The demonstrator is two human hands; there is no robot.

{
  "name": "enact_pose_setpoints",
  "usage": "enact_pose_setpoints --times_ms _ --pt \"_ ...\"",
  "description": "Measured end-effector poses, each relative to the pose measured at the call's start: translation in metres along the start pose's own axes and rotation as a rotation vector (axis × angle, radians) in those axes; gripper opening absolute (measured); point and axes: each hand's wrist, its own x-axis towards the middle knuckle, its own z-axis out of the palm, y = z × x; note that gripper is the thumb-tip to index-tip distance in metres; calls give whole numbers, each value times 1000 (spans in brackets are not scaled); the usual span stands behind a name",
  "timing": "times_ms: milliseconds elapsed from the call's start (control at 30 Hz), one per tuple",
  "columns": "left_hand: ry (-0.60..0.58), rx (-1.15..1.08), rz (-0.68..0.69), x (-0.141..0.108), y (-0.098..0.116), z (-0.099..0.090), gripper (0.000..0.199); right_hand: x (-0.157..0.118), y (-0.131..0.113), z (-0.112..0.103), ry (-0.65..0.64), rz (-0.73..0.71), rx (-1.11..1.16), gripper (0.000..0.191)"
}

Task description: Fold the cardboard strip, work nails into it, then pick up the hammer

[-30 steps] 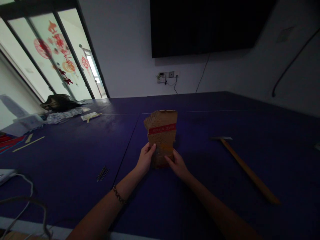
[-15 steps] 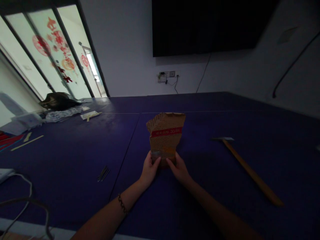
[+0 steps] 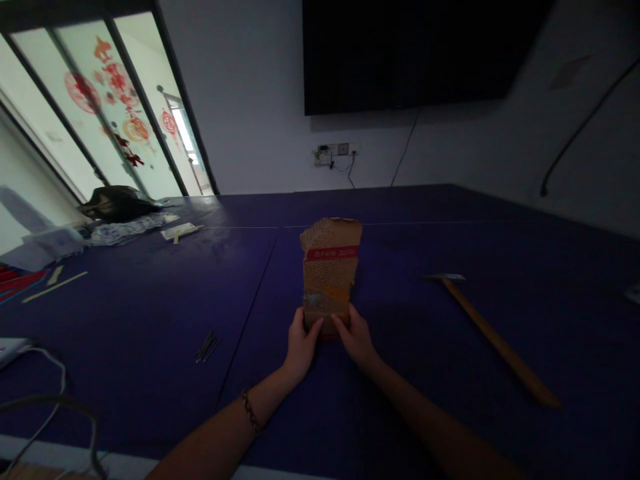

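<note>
A torn piece of brown cardboard [image 3: 330,273] with a red printed band stands upright before me, its top edge ragged. My left hand [image 3: 303,343] grips its lower left corner, thumb on the near face. On the lower right corner my right hand [image 3: 357,337] is closed the same way; the fingers behind the cardboard are hidden. To the right lies a hammer [image 3: 500,343] with a long wooden handle, its head pointing away from me. Several nails [image 3: 207,347] lie in a small pile to the left of my hands.
The dark blue table [image 3: 400,413] has a seam running through it. White cables [image 3: 63,380] curl at the left edge near a white power strip [image 3: 13,350]. Farther back on the left are a black bag [image 3: 117,203], papers and thin strips. A black screen [image 3: 420,53] hangs on the wall.
The cardboard has tipped more upright, so its top sits slightly higher and it looks narrower. Both hands have kept hold of its lower corners and barely moved.
</note>
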Motion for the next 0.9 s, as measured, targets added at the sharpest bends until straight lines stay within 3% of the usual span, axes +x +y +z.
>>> enact_pose_setpoints --times_ms 167,267,333,467,567,633,733,900 --pt "72 70 -1 10 15 -7 22 1 -1 -1 -62 -11 100 24" --pt "149 57 17 29 33 -30 29 2 2 -1 -85 -4 169 27" --pt "198 55 14 45 47 -58 36 3 6 1 -96 8 199 28" --pt "277 191 -38 71 65 -134 46 4 12 4 -112 35 208 30" --pt "295 395 -117 83 64 -187 47 4 14 5 -124 52 202 30" --pt "298 580 -172 88 60 -210 45 4 15 5 -131 65 196 30" --pt "284 708 -222 90 51 -226 40 5 17 4 -135 85 188 29" --pt "244 880 -283 89 40 -226 29 6 17 4 -135 108 175 29"
